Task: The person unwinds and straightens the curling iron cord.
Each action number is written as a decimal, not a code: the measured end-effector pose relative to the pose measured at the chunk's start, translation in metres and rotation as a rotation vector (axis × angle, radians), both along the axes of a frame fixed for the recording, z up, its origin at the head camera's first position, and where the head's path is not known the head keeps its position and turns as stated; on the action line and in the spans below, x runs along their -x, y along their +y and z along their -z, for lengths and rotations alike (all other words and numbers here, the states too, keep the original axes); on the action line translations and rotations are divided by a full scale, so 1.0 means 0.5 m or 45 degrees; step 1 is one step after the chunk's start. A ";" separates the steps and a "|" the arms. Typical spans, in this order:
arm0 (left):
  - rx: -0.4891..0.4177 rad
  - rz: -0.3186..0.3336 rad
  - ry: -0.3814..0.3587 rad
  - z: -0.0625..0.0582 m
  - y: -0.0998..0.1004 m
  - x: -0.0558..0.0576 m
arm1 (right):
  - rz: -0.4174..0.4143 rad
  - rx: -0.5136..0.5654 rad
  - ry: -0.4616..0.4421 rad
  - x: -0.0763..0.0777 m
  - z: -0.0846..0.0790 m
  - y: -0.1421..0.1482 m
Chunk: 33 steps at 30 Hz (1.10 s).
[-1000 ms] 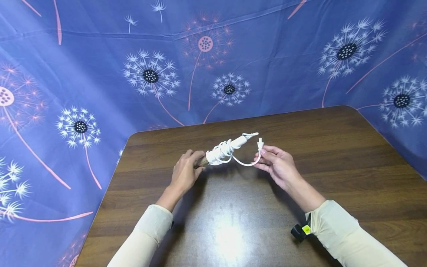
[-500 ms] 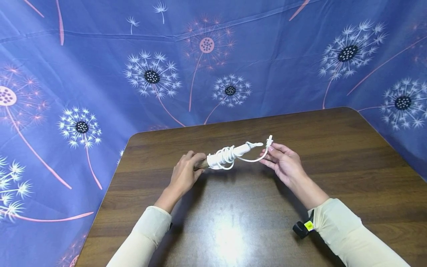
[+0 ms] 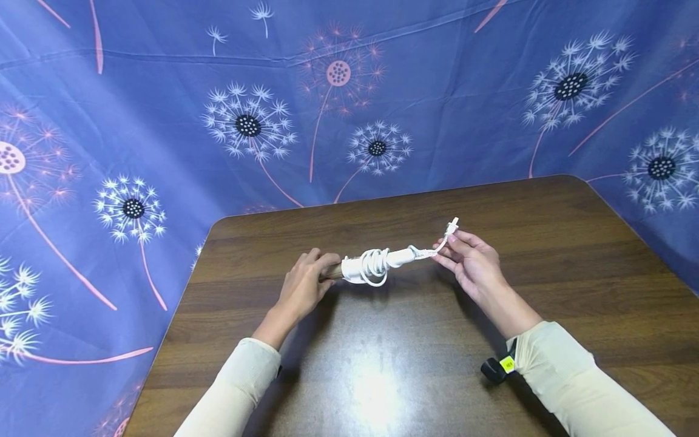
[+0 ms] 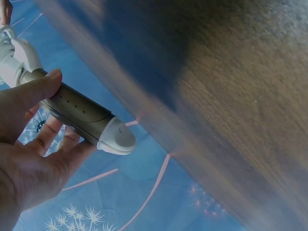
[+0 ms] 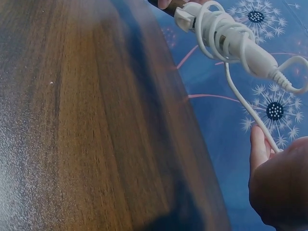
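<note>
A white curling iron (image 3: 401, 258) with a brown-gold barrel (image 4: 79, 107) and white tip (image 4: 117, 137) is held above the table. My left hand (image 3: 303, 282) grips the barrel, thumb on one side and fingers on the other in the left wrist view. The white power cord (image 5: 250, 109) is coiled around the handle (image 5: 252, 57), and its free end runs to my right hand (image 3: 479, 267). That hand pinches the cord right by the two-prong plug (image 3: 452, 227), which points up and away. In the right wrist view the plug is hidden behind the hand.
Below lies a brown wood-grain table (image 3: 573, 255) with a bright glare spot near its front. Behind it hangs a blue cloth (image 3: 448, 121) printed with dandelions. A small black wrist camera (image 3: 494, 369) sits at my right sleeve.
My right hand has moved to the right with the plug, drawing the cord's loose end straighter. The curling iron has tilted nearer to level. My left hand has stayed almost in place.
</note>
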<state>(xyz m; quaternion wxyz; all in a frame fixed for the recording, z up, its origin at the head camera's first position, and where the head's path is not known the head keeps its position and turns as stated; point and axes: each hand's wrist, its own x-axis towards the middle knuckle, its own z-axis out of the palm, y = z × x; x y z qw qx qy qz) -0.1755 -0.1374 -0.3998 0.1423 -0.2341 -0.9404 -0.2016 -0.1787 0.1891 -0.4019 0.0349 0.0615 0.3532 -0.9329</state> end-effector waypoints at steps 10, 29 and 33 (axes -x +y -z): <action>0.087 -0.018 -0.032 -0.003 0.000 0.000 | 0.054 0.120 0.106 0.004 -0.020 0.009; 0.031 -0.213 -0.027 0.005 -0.006 0.007 | -0.020 0.278 0.154 0.003 -0.041 0.048; -0.012 -0.267 -0.041 0.002 -0.009 0.008 | -0.019 0.280 0.162 0.003 -0.041 0.056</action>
